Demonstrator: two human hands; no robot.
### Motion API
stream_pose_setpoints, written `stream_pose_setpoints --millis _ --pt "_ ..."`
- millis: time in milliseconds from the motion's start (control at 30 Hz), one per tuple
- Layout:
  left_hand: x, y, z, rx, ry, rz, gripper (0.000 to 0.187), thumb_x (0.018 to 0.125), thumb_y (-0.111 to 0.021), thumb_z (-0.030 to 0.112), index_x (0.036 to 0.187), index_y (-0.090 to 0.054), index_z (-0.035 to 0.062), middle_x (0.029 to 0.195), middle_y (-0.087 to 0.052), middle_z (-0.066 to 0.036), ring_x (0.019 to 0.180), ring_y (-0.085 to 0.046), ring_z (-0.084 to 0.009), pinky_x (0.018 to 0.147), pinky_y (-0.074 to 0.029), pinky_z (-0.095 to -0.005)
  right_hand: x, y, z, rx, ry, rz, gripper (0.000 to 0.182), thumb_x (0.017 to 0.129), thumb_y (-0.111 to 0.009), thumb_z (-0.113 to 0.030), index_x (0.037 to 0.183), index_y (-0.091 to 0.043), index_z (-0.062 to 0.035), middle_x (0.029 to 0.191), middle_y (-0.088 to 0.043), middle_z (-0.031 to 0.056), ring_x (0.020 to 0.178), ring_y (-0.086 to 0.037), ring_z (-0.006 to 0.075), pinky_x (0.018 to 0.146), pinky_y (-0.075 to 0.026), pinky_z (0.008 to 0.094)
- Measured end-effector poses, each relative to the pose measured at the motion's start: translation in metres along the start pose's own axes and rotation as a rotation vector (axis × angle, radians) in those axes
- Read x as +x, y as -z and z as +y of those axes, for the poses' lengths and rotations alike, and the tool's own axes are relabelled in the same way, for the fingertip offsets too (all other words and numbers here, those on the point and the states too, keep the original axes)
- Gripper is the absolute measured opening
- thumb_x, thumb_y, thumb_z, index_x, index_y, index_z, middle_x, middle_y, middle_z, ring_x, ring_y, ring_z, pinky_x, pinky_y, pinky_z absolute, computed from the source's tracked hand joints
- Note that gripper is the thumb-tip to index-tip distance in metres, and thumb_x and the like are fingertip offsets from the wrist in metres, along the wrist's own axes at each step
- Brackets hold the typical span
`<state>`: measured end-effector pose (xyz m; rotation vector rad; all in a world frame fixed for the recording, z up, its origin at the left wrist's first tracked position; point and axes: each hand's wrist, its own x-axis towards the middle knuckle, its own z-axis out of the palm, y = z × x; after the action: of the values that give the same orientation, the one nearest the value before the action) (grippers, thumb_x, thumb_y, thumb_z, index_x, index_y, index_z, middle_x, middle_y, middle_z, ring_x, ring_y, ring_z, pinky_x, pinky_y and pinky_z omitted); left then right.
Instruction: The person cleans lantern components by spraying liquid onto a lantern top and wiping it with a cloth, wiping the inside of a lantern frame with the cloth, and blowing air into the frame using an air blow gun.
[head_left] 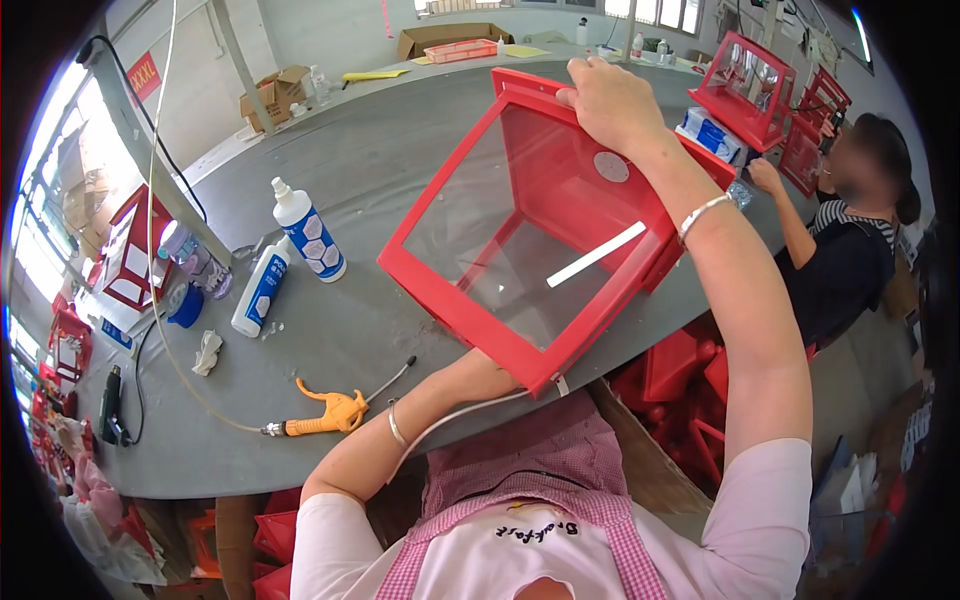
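A red box-shaped frame with clear panes [455,215], like a lantern housing, is held up tilted over the table. My right hand [615,105] is closed over its upper edge, fingers gripping the red rim. My left hand [495,375] reaches behind the lower edge of the housing; its fingers are hidden there. A white strip [597,254] shows on the pane, and a round perforated disc [611,167] sits on a red wall. An orange air blow gun [330,408] lies near my left forearm.
A white-and-blue bottle [308,230] stands upright, with another bottle [262,290] lying beside it. Crumpled tissue [207,353] and a blue-lidded jar [195,258] are at left. A co-worker [850,220] works at right near more red housings [745,88]. A hose crosses the left side.
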<state>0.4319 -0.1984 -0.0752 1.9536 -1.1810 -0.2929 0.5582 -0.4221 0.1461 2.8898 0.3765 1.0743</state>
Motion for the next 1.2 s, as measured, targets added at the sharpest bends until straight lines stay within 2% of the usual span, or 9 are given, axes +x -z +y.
stream_pose_setpoints --millis 133,200,267,567,700,867,1000,1133,1200 --pt "0.004 0.026 -0.008 0.156 -0.024 0.012 0.024 0.085 -0.065 0.014 0.105 -0.067 0.0004 0.097 -0.066 -0.018 0.092 -0.065 -0.0357 0.08 -0.052 -0.0415 -0.023 0.024 0.007 0.053 0.035 0.251 0.03 0.096 -0.059 -0.031 0.098 -0.056 -0.0015 0.1 -0.065 0.0171 0.093 -0.064 0.0356 0.076 -0.051 0.0455" --pt "-0.001 0.043 -0.011 0.2 -0.024 0.027 0.021 0.084 -0.065 0.012 0.102 -0.067 -0.0002 0.095 -0.065 -0.017 0.09 -0.064 -0.0356 0.079 -0.052 -0.0416 -0.041 0.032 0.015 0.155 0.009 0.555 0.024 0.096 -0.061 -0.024 0.096 -0.055 -0.0005 0.094 -0.063 0.0171 0.083 -0.062 0.0338 0.07 -0.049 0.0411" --pt "-0.008 0.059 -0.009 0.357 -0.092 0.355 0.015 0.083 -0.064 0.008 0.094 -0.067 -0.0006 0.089 -0.063 -0.018 0.083 -0.063 -0.0353 0.074 -0.052 -0.0403 -0.068 0.022 0.021 0.323 -0.01 0.698 0.019 0.097 -0.061 -0.017 0.097 -0.054 0.0002 0.086 -0.059 0.0143 0.077 -0.058 0.0293 0.069 -0.046 0.0366" --pt "-0.004 0.039 -0.044 0.286 0.337 0.28 0.012 0.088 -0.056 0.01 0.095 -0.061 0.0014 0.086 -0.062 -0.018 0.084 -0.064 -0.0381 0.072 -0.054 -0.0479 -0.19 -0.039 0.047 0.504 -0.362 0.649 0.017 0.101 -0.052 -0.015 0.103 -0.053 0.0014 0.089 -0.054 0.0136 0.082 -0.054 0.0236 0.08 -0.045 0.0333" --pt "0.033 0.03 -0.031 0.864 0.358 0.172 0.014 0.086 -0.056 0.009 0.097 -0.063 0.0031 0.095 -0.064 -0.018 0.091 -0.065 -0.0386 0.078 -0.054 -0.0478 -0.233 -0.063 0.061 0.564 -0.371 0.669 0.017 0.103 -0.049 -0.016 0.107 -0.051 0.0008 0.091 -0.054 0.0131 0.082 -0.054 0.0247 0.081 -0.045 0.0335" --pt "0.119 0.025 -0.083 0.706 0.126 0.522 0.032 0.077 -0.06 0.007 0.108 -0.069 0.008 0.111 -0.066 -0.016 0.101 -0.064 -0.0366 0.088 -0.052 -0.0471 -0.237 -0.062 0.065 0.571 -0.405 0.596 0.018 0.103 -0.049 -0.016 0.109 -0.05 0.0002 0.093 -0.054 0.0139 0.084 -0.056 0.0278 0.081 -0.045 0.0338" --pt "0.176 -0.003 -0.093 0.478 0.071 0.735 0.033 0.076 -0.063 0.008 0.108 -0.071 0.0086 0.111 -0.066 -0.016 0.097 -0.066 -0.0362 0.084 -0.055 -0.0457 -0.237 -0.064 0.066 0.555 -0.381 0.591 0.016 0.103 -0.049 -0.015 0.109 -0.05 -0.0003 0.094 -0.054 0.0147 0.086 -0.056 0.0304 0.08 -0.046 0.035" --pt "0.19 -0.019 -0.131 0.018 0.148 0.469 0.03 0.076 -0.064 0.007 0.105 -0.071 0.0069 0.108 -0.066 -0.014 0.091 -0.067 -0.0334 0.077 -0.056 -0.0432 -0.236 -0.062 0.066 0.522 -0.367 0.606 0.015 0.102 -0.049 -0.013 0.11 -0.051 -0.0007 0.094 -0.054 0.0149 0.086 -0.057 0.0315 0.08 -0.046 0.0359" --pt "0.181 -0.021 -0.105 0.033 0.131 0.406 0.03 0.076 -0.065 0.007 0.105 -0.071 0.0061 0.107 -0.067 -0.014 0.092 -0.067 -0.0329 0.078 -0.056 -0.0424 -0.236 -0.063 0.066 0.521 -0.371 0.61 0.015 0.103 -0.048 -0.013 0.11 -0.051 -0.0007 0.095 -0.055 0.0151 0.087 -0.057 0.0317 0.081 -0.046 0.0361"
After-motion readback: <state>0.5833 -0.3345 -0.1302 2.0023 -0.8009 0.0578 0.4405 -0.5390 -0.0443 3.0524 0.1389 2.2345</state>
